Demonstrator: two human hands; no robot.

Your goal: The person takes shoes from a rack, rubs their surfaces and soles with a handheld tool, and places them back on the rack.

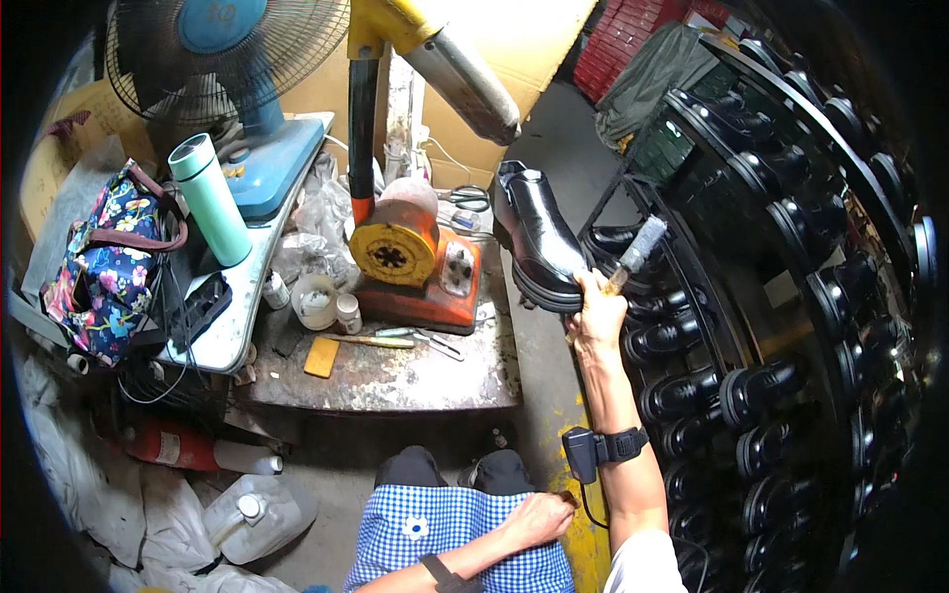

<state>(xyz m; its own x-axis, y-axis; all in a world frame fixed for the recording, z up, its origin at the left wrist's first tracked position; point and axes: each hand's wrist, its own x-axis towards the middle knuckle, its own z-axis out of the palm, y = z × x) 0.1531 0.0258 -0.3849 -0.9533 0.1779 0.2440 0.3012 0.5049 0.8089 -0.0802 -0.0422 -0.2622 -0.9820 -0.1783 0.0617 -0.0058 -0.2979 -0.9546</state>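
My right hand [600,314] is stretched forward, its fingers closed on the sole end of a shiny black leather shoe [542,222]. The shoe hangs in the air just right of the workbench, tilted, its opening pointing away from me. From the same hand sticks up a brush-like tool [643,245] with a pale, grey, crusted head and a brownish handle. Low over the blue checked apron [445,519] on my lap, my left hand [539,519] is closed. A small dark bit shows at its fingertips; what it is I cannot make out.
On the bench [395,381] stand an orange grinding machine [410,262], small bottles, scissors [467,199] and a yellow block [321,357]. A rack of black shoes [756,390] rises close at right. A fan [227,59], flask [211,203] and flowered bag [114,257] are at left.
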